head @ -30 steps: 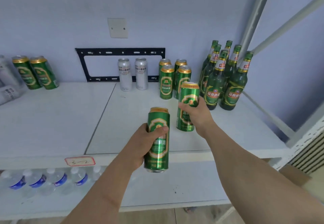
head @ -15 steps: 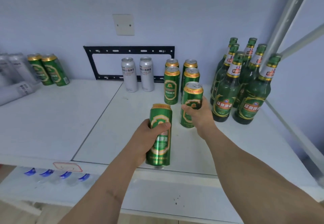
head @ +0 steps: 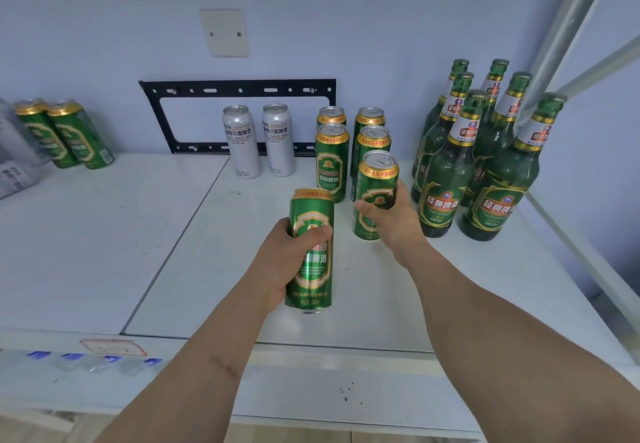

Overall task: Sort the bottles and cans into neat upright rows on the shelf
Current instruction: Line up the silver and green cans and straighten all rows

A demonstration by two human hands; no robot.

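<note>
My left hand [head: 289, 255] grips a green can [head: 313, 231] upright above the white shelf [head: 363, 297], in front of the left column of green cans [head: 331, 158]. My right hand [head: 394, 221] grips another green can [head: 377, 186] standing at the front of the right column [head: 373, 141]. Two silver cans [head: 258, 141] stand upright by the wall to the left. Several green bottles [head: 481, 151] stand in rows at the right.
Two more green cans [head: 64, 134] stand at the far left beside grey packs [head: 15, 169]. A black bracket [head: 239, 89] hangs on the wall. A slanted metal post [head: 554, 40] rises at the right. Water bottles [head: 93, 363] sit on the shelf below.
My right hand has set its can down in line behind the right column. My left hand has carried its can forward over the shelf. The view has moved closer.
</note>
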